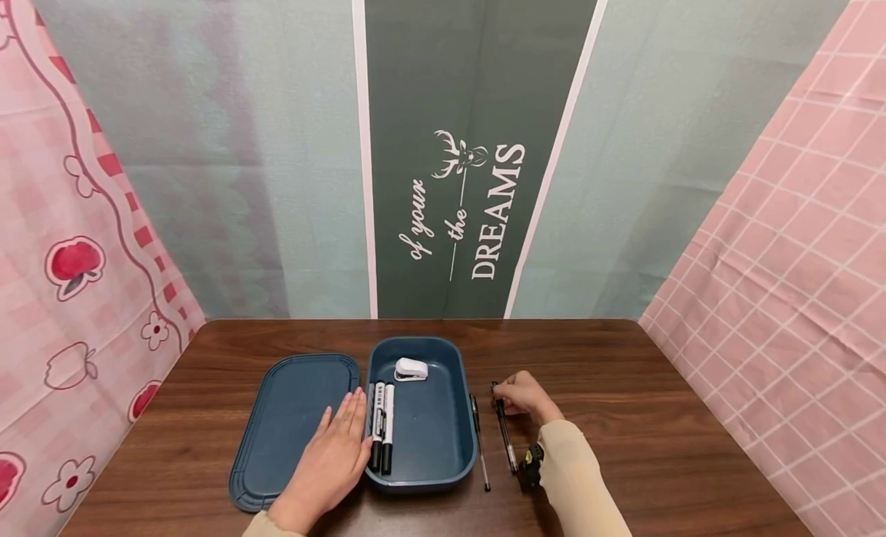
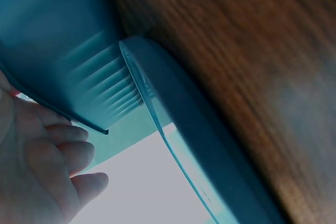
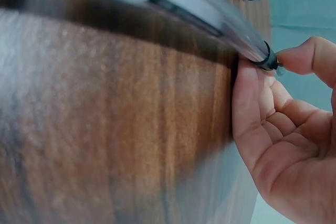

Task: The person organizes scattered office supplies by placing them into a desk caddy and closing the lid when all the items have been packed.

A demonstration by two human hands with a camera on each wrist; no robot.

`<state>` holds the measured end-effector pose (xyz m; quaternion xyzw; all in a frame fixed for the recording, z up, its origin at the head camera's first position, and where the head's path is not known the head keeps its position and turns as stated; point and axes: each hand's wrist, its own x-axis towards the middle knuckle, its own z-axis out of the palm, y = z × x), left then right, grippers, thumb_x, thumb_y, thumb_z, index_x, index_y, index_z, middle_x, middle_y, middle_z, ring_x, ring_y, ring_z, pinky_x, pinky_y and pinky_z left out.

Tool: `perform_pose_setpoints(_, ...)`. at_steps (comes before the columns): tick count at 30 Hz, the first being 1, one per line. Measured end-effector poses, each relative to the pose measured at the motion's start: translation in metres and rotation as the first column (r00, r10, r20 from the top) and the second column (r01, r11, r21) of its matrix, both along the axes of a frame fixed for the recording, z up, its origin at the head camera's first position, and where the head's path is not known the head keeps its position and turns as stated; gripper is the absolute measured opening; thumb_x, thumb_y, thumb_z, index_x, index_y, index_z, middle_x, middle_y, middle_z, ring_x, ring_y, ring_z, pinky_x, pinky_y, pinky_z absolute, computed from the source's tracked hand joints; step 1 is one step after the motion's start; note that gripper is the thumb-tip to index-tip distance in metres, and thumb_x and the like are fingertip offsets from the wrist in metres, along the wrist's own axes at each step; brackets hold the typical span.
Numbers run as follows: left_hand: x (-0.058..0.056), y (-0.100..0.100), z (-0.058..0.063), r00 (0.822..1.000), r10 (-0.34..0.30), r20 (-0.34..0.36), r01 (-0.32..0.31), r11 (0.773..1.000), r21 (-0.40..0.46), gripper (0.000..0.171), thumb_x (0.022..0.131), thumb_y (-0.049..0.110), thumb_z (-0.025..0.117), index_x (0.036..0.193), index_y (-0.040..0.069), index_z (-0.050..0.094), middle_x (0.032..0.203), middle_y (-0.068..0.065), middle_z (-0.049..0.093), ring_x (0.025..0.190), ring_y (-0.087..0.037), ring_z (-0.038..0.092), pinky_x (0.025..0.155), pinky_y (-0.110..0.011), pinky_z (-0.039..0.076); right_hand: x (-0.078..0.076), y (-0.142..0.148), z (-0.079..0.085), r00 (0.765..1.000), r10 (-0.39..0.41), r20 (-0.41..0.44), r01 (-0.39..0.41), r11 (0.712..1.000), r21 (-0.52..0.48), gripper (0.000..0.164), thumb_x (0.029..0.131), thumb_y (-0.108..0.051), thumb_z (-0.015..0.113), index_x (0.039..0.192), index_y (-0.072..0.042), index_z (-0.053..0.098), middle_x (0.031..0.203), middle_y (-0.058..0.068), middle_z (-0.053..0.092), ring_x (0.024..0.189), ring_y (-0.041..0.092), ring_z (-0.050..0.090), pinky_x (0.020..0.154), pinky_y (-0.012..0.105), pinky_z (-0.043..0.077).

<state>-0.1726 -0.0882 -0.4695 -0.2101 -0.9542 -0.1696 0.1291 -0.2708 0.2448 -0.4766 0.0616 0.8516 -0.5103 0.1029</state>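
Note:
A blue plastic box (image 1: 415, 486) stands open on the table. My left hand (image 1: 331, 451) lies along its left rim with fingers extended; in the left wrist view the fingers touch the ribbed box wall (image 2: 63, 51). Inside, black-and-white markers (image 1: 388, 429) line the left side, and a small white stapler (image 1: 411, 369) sits toward the back. Right of the box, my right hand (image 1: 524, 395) pinches a black pen (image 1: 507, 437) near its far end. The right wrist view has the pen's tip end between thumb and index finger. A second pen (image 1: 481, 445) lies beside the box's right wall.
The blue lid (image 1: 298, 410) lies flat on the brown wooden table (image 1: 623, 414), left of the box and partly under the left forearm in the head view. A printed curtain (image 1: 443, 291) hangs behind the table, with pink cloths (image 1: 782, 214) at the sides.

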Motion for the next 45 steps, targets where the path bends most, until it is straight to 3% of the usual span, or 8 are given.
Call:
perform_pose_setpoints(7,0.001,0.0,0.002,0.999,-0.001,0.033,0.001,1.0,-0.009,0.055,0.094,0.02,0.054,0.138,-0.009,0.04,0.144,-0.022,0.037,0.135,-0.033,0.034,0.106,-0.053,0.028,-0.001,0.0,-0.001,1.0,-0.014,0.0,0.014,1.0,-0.002,0.023,0.082,-0.004,0.056,0.059,-0.004,0.053,0.051,-0.001,0.044,0.05,0.01,0.049,0.051,0.028,0.052)
perform_pose_setpoints(15,0.0,0.0,0.001,1.0,0.003,0.012,-0.003,1.0,-0.007,0.055,0.093,0.02,0.055,0.137,-0.01,0.041,0.144,-0.022,0.039,0.134,-0.033,0.035,0.105,-0.053,0.029,0.002,0.005,0.002,1.0,0.03,0.008,-0.029,0.998,-0.063,0.027,0.086,-0.006,0.057,0.059,-0.002,0.055,0.051,-0.001,0.043,0.047,0.007,0.045,0.052,0.026,0.053)
perform_pose_setpoints(24,0.0,0.001,0.002,1.0,0.002,0.01,-0.002,1.0,-0.01,0.055,0.093,0.02,0.055,0.137,-0.01,0.041,0.143,-0.023,0.039,0.133,-0.034,0.036,0.105,-0.054,0.03,0.003,0.01,0.003,0.999,0.041,0.029,-0.036,0.989,-0.142,0.021,0.087,-0.004,0.053,0.085,0.012,0.067,0.068,0.007,0.065,0.051,0.005,0.051,0.053,0.021,0.051)
perform_pose_setpoints(32,0.001,0.0,0.003,1.0,0.003,0.022,-0.003,1.0,-0.008,0.055,0.093,0.02,0.055,0.137,-0.01,0.041,0.143,-0.022,0.039,0.134,-0.034,0.035,0.105,-0.054,0.029,0.004,0.011,0.004,0.999,0.045,0.03,-0.04,0.987,-0.155,0.024,0.089,-0.005,0.051,0.09,0.014,0.066,0.074,0.01,0.068,0.056,0.005,0.058,0.055,0.021,0.053)
perform_pose_setpoints(45,-0.001,-0.001,0.0,1.0,0.003,-0.002,-0.003,1.0,-0.002,0.055,0.093,0.019,0.056,0.136,-0.01,0.042,0.143,-0.023,0.04,0.133,-0.034,0.036,0.104,-0.054,0.03,0.003,0.011,-0.001,0.998,-0.012,0.054,0.023,0.979,-0.205,0.025,0.085,-0.007,0.053,0.093,0.013,0.066,0.074,0.009,0.069,0.061,0.009,0.063,0.056,0.021,0.053)
